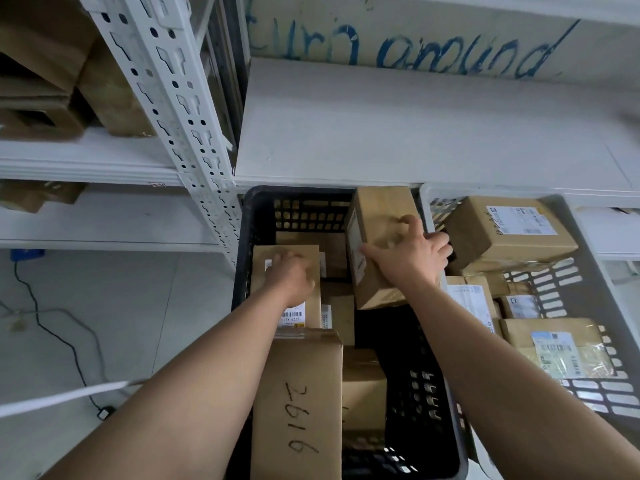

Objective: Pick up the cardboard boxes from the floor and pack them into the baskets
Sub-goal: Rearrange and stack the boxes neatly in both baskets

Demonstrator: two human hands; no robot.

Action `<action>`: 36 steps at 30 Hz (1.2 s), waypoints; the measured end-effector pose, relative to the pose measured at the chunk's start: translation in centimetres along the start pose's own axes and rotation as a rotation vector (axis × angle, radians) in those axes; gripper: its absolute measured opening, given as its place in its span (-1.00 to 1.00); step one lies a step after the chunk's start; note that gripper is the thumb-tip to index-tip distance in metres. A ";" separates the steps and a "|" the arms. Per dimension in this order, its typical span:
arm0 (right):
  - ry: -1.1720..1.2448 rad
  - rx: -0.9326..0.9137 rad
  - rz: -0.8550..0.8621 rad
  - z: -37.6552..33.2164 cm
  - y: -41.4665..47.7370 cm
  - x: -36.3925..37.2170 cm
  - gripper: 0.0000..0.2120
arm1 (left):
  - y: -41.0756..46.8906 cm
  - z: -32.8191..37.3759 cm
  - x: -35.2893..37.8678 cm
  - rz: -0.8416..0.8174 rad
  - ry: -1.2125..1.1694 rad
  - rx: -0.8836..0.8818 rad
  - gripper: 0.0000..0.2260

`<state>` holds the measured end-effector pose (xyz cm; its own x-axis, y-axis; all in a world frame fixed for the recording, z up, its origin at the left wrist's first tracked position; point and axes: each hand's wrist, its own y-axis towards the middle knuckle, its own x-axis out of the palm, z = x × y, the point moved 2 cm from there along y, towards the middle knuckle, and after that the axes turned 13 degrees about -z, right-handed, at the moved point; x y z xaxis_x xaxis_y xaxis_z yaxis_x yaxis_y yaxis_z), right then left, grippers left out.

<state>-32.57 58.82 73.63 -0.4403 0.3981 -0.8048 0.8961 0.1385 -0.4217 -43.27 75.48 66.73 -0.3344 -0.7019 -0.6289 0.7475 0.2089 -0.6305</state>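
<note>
Left hand (291, 276) grips flat box (261, 271) inside black basket (255, 209); right hand (414, 256) grips tilted box (377, 209) above it; white basket (573, 282) beside, box-filled.

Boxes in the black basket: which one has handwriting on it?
The large box nearest the camera, marked 2616 in pen; the others in the black basket show printed labels or plain cardboard.

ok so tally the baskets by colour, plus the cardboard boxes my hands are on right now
black basket: 1
white basket: 1
thick cardboard box gripped by the right hand: 1
flat cardboard box under the left hand: 1
total: 4
</note>
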 end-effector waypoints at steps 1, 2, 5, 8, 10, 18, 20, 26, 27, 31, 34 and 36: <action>0.016 -0.012 0.020 0.0 -0.1 -0.8 -0.17 | -0.1 0.2 -0.1 -0.004 -0.033 0.014 -0.64; 0.038 -0.018 0.030 0.1 -0.2 -1.6 -0.17 | -0.1 0.4 -0.1 -0.018 -0.069 0.026 -0.67; 0.116 -0.026 0.030 0.3 -0.7 -3.5 -0.17 | -0.4 1.6 -0.3 -0.079 -0.142 0.066 -0.71; 0.246 -0.048 0.031 0.3 -1.3 -5.2 -0.23 | -0.6 3.3 -0.9 -0.092 -0.112 0.110 -0.71; 0.338 -0.054 0.035 0.4 -1.4 -6.4 -0.25 | -0.8 4.5 -1.4 -0.081 -0.086 0.135 -0.70; 0.426 -0.199 0.133 2.5 -1.3 -10.5 -0.29 | -0.3 6.2 -0.3 -0.068 -0.034 0.175 -0.75; 0.439 -0.248 0.171 3.3 -1.2 -10.8 -0.28 | -0.1 6.6 0.0 -0.073 -0.024 0.169 -0.75; 0.378 -0.354 0.248 3.4 -0.1 -10.5 -0.27 | 1.3 8.0 1.5 -0.107 0.128 0.171 -0.73; 0.348 -0.367 0.265 3.2 0.2 -10.3 -0.27 | 1.8 8.2 2.0 -0.115 0.162 0.166 -0.73; 0.219 -0.408 0.308 2.4 1.2 -9.5 -0.26 | 3.8 8.2 4.5 -0.218 0.312 0.115 -0.67; 0.159 -0.427 0.336 2.0 1.8 -9.5 -0.25 | 4.7 8.6 5.8 -0.312 0.537 0.019 -0.68; 0.134 -0.427 0.338 1.7 2.3 -9.5 -0.26 | 5.0 9.0 6.8 -0.375 0.689 -0.014 -0.64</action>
<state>-26.45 53.81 79.61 -0.1382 0.5919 -0.7940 0.9416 0.3272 0.0800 -36.60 65.60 63.39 -0.8471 -0.1480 -0.5104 0.5085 0.0535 -0.8594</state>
